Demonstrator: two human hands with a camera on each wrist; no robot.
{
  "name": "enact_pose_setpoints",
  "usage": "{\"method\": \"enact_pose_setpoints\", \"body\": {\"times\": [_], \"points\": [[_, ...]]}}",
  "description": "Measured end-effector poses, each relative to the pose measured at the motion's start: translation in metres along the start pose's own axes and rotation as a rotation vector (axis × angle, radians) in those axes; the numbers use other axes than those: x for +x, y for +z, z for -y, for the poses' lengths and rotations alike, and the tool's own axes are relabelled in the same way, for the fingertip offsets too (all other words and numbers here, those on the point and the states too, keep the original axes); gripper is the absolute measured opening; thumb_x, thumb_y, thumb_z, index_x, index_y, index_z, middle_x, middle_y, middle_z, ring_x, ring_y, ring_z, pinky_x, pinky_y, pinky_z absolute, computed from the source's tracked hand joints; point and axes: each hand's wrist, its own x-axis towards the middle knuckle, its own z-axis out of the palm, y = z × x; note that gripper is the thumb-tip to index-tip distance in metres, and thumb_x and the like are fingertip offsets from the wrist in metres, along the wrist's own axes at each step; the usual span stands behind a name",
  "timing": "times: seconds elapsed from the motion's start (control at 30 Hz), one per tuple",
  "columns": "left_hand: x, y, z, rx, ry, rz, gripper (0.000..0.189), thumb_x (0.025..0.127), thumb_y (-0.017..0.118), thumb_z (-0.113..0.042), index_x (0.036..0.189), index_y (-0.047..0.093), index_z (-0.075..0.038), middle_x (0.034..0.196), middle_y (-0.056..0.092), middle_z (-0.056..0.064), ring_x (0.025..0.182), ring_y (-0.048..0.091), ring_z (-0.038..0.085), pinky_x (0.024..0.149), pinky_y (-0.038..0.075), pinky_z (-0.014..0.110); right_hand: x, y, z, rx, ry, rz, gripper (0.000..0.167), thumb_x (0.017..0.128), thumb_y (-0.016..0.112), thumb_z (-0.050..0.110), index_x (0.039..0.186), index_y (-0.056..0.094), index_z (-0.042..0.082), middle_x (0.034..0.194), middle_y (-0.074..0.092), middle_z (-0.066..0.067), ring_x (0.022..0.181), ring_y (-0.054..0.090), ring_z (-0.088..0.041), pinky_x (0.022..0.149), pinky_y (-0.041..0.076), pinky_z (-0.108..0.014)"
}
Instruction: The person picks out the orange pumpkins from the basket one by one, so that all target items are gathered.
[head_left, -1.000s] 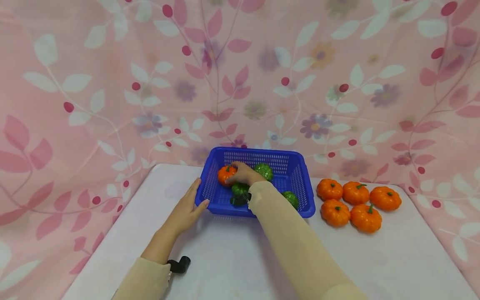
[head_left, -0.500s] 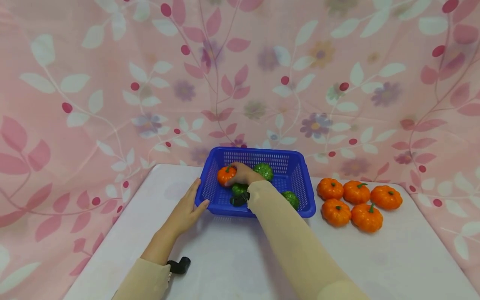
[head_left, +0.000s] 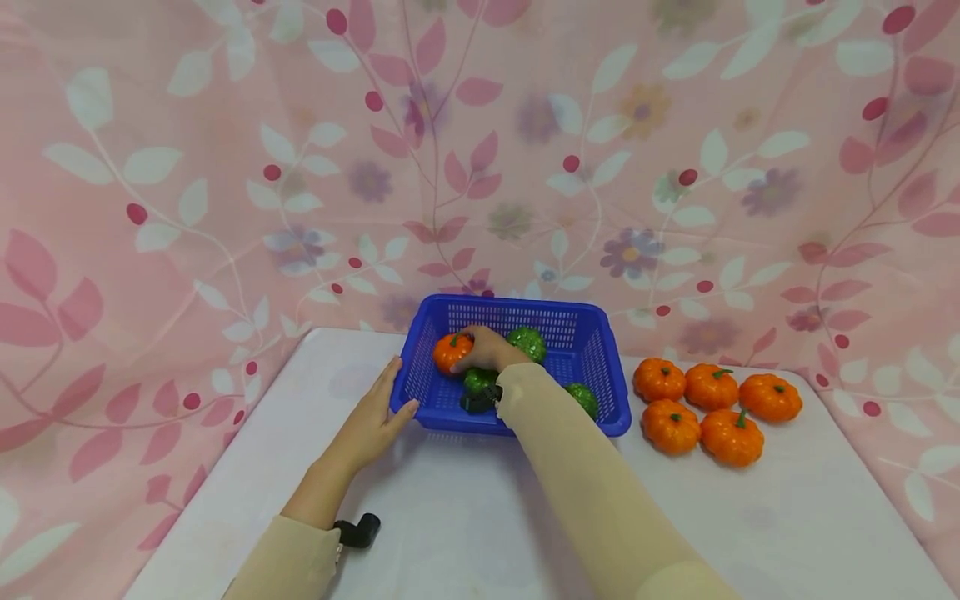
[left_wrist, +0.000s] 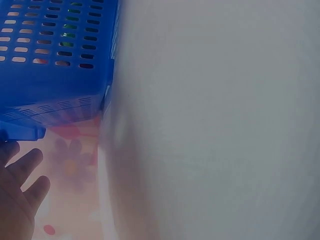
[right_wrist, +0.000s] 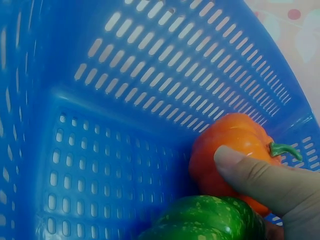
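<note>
A blue plastic basket (head_left: 517, 423) with slotted walls stands on the white table. Inside it, at the left end, my right hand (head_left: 487, 348) grips an orange toy pumpkin (head_left: 447, 357); in the right wrist view the thumb (right_wrist: 255, 175) lies across its side, below the green stem, and the other fingers are mostly hidden. A green speckled pumpkin (right_wrist: 205, 220) sits right beside it, partly covered by the hand in the head view. Two more green ones, a rear one (head_left: 528, 342) and a front right one (head_left: 582, 401), lie in the basket. My left hand (head_left: 371, 423) touches the basket's left end with fingers extended.
Several orange pumpkins (head_left: 671, 427) stand in two rows on the table to the right of the basket. Behind the table hangs a pink floral cloth (head_left: 480, 167), close to the basket's back rim. A black wrist camera (head_left: 360, 531) sticks out from the left sleeve.
My right hand and the orange pumpkin have shifted very slightly left and down inside the basket. The left hand and the basket stay where they were.
</note>
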Motion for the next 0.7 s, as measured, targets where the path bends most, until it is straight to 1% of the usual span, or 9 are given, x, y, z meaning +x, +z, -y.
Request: {"method": "enact_pose_setpoints", "body": {"times": [0.17,0.27,0.5,0.6,0.7], "points": [[-0.001,-0.001,-0.001,-0.005,0.007,-0.005,0.079,0.104,0.052,-0.04,0.16,0.012,-0.003,0.166,0.015,0.016,0.151,0.021,0.034,0.12,0.02,0.053,-0.007,-0.006,0.002,0.045,-0.078,-0.006,0.079,0.082,0.085,0.023,0.148,0.046,0.007,0.142,0.054,-0.015,0.124,0.054,-0.03,0.108,0.044,-0.043],[-0.001,0.0,0.0,-0.004,0.013,-0.014,0.078,0.104,0.053,-0.039,0.16,0.013,-0.001,0.165,0.016,0.017,0.15,0.022,0.035,0.12,0.02,0.054,-0.011,-0.012,0.001,0.083,-0.107,-0.01,0.079,0.082,0.084,0.022,0.149,0.046,0.006,0.143,0.053,-0.015,0.124,0.054,-0.03,0.107,0.045,-0.042],[0.001,0.001,-0.001,0.0,0.023,-0.015,0.077,0.104,0.052,-0.037,0.159,0.012,-0.001,0.165,0.016,0.018,0.15,0.022,0.036,0.119,0.02,0.055,-0.023,-0.036,-0.004,0.187,-0.123,-0.045,0.075,0.085,0.082,0.023,0.148,0.045,0.006,0.141,0.054,-0.016,0.123,0.056,-0.031,0.103,0.049,-0.043],[0.001,0.002,0.0,-0.002,0.024,-0.019,0.077,0.104,0.054,-0.034,0.16,0.012,-0.001,0.165,0.016,0.018,0.15,0.022,0.035,0.12,0.02,0.055,-0.031,-0.047,-0.006,0.203,-0.117,-0.056,0.074,0.086,0.081,0.025,0.148,0.045,0.007,0.141,0.053,-0.016,0.122,0.055,-0.031,0.103,0.049,-0.043],[-0.001,0.002,0.001,-0.008,0.027,-0.026,0.077,0.103,0.054,-0.032,0.159,0.012,0.0,0.165,0.017,0.019,0.15,0.022,0.037,0.12,0.02,0.055,-0.043,-0.058,-0.007,0.189,-0.101,-0.057,0.076,0.087,0.08,0.027,0.15,0.043,0.007,0.143,0.051,-0.017,0.125,0.054,-0.032,0.104,0.048,-0.044]]}}
